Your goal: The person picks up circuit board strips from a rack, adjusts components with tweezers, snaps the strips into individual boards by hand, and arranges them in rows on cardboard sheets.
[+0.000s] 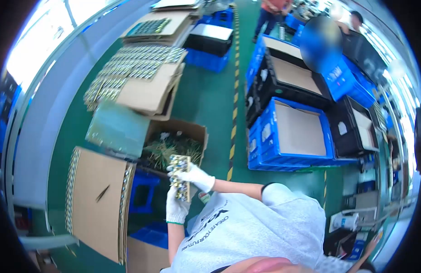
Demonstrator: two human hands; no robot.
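Note:
Both of my hands wear white knit gloves and are closed on a narrow circuit board point(181, 193) crowded with small components. My right hand point(200, 177) grips it across its upper part, fingers lying over the components. My left hand point(176, 209) holds the lower end from the side and below; some of its fingers are hidden behind the board. Just beyond the board stands an open cardboard box point(205, 134) with tangled greenish strips and scraps in it. Dark tweezers point(102, 193) lie on a cardboard sheet point(93, 182) to the left.
Stacked cardboard sheets point(149, 91) carry rows of boards point(149, 59). A blue-green slab point(117, 129) lies beside the box. Blue crates point(288, 161) and black crates point(288, 91) stand right of a striped floor line point(235, 68). Another person point(267, 18) stands farther back.

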